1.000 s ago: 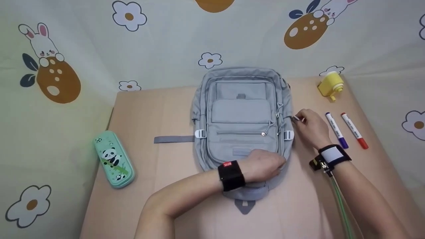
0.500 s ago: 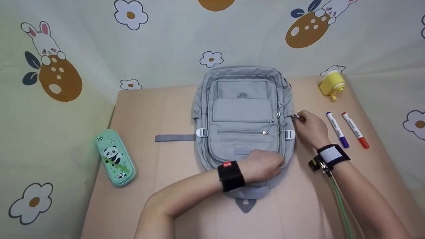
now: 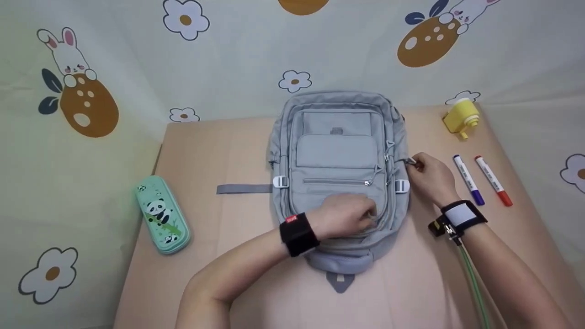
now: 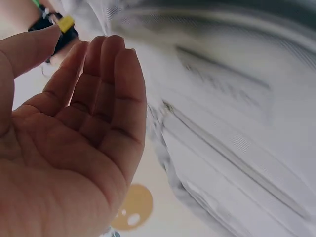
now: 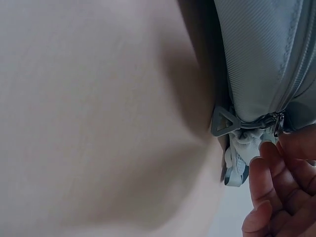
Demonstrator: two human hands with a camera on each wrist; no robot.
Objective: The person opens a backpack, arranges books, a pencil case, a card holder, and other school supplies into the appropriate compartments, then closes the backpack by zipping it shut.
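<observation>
A grey backpack [image 3: 336, 151] lies front side up on the table. My left hand [image 3: 343, 214] is over its lower front, fingers loosely bent. In the left wrist view the palm [image 4: 74, 143] holds nothing, and the thumb stands apart from the fingers. At the backpack's right side my right hand [image 3: 430, 178] pinches a zipper pull [image 5: 279, 123] between thumb and forefinger; the tips partly hide it. Close by, a triangular grey zipper tab [image 5: 225, 121] sticks out from the side zipper. The other fingers of my right hand [image 5: 286, 192] are curled.
A green panda pencil case [image 3: 163, 217] lies at the left. On the right are a blue marker [image 3: 469, 179], a red marker [image 3: 494, 181] and a yellow pencil sharpener [image 3: 461, 118]. A grey strap [image 3: 243, 188] extends left from the backpack. Patterned cloth [image 3: 237, 55] hangs behind.
My left hand has left the backpack's lower right edge and moved left and slightly up across its front. The right hand keeps its place at the side zipper. The head view has shifted slightly.
</observation>
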